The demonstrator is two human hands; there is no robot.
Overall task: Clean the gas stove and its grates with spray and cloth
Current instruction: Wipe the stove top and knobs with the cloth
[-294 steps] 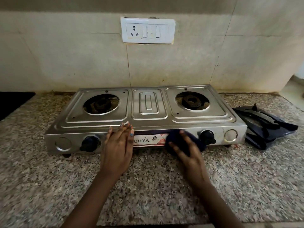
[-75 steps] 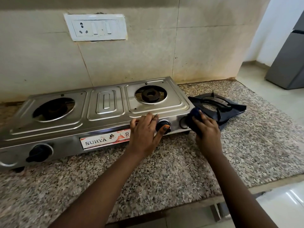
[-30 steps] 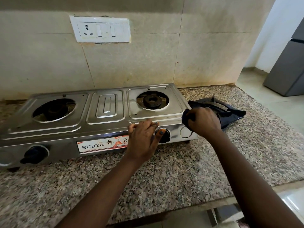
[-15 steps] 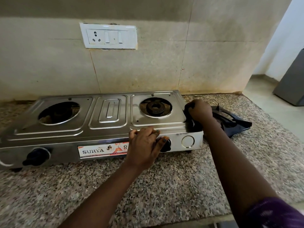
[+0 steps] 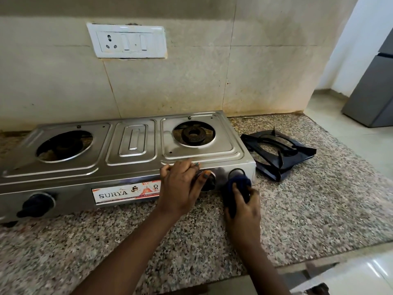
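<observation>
A single head-worn view looks forward and down from close above the counter (image 5: 297, 220). The stove (image 5: 131, 145) spans the left and centre of the frame, with the wall (image 5: 212, 81) filling the top. Both forearms enter from the bottom edge. Floor shows at the far right. The wide lens bends straight edges.

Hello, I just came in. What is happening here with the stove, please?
A person is cleaning a steel two-burner gas stove on a granite counter. The right hand holds a dark blue cloth against the stove's front panel, near its right end. The left hand rests on the front edge, its thumb by the right knob. The black grates are off the burners and lie stacked on the counter to the right of the stove. No spray bottle is in view.
</observation>
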